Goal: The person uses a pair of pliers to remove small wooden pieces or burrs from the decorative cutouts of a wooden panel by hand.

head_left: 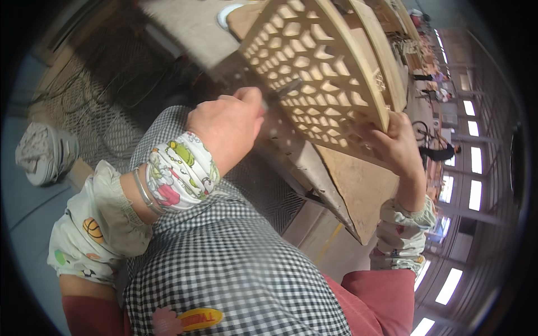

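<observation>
A pale wooden panel (314, 78) with rows of irregular cut-out holes stands tilted in front of me. My right hand (392, 140) grips its near right corner, thumb on the face turned toward me. My left hand (227, 126) is closed close to the panel's left side. From its fingers a slim, dark, pointed tool (287, 89) reaches to the cut-outs; motion blurs it, and I cannot make out its exact kind. Beneath the panel is a worn metal-edged work surface (314, 168) with a brown board (361, 187) on it.
More wooden pieces (378, 33) stand behind the panel. At the left are a cloth-covered round stool or bucket (45, 154) and dark mesh matting (106, 106) with cables over it. Farther off at the right, people (440, 152) and a bicycle (420, 130) are in a large hall.
</observation>
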The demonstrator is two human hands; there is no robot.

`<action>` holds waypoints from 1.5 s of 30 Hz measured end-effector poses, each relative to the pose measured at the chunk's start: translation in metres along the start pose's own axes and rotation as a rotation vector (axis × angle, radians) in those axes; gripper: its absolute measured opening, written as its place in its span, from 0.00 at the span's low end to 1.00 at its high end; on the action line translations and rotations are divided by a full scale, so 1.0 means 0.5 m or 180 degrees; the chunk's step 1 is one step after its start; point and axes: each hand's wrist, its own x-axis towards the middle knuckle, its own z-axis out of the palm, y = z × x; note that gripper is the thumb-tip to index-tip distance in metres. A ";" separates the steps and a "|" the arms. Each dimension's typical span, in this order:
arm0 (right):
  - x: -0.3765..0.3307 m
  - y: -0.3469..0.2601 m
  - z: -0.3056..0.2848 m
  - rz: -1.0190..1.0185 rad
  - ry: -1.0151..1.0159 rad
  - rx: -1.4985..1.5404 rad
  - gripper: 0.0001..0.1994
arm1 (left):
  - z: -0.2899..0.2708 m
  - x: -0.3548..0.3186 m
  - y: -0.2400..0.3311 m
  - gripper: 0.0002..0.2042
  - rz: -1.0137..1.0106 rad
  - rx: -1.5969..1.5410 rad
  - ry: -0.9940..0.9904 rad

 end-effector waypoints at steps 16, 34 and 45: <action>0.019 -0.013 -0.043 -0.0267 0.0048 -0.0465 0.20 | -0.068 0.065 -0.002 0.16 0.0113 0.0016 -0.0346; 0.072 -0.014 -0.036 -0.0377 -0.0044 0.0260 0.17 | -0.025 -0.059 -0.124 0.17 -0.0371 -0.0655 -0.1070; 0.078 -0.023 -0.051 -0.0032 -0.0148 -0.0005 0.17 | -0.027 0.050 -0.081 0.18 -0.0105 -0.0939 -0.0693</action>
